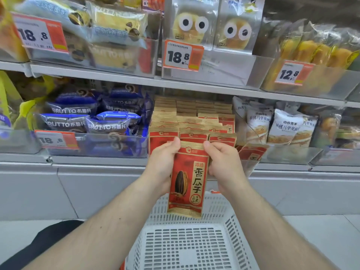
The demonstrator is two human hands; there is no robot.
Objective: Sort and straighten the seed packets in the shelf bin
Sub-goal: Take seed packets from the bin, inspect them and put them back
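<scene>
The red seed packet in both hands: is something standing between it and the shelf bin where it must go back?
Nothing visible separates them. The held packet hangs just before the bin's front row, gripped by left hand and right hand. That row is already full of upright packets, though, leaving no obvious slot.

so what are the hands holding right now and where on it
One red and gold seed packet, upright in front of the shelf bin. The left hand grips its upper left edge, the right hand its upper right edge; its bottom hangs free.
</scene>
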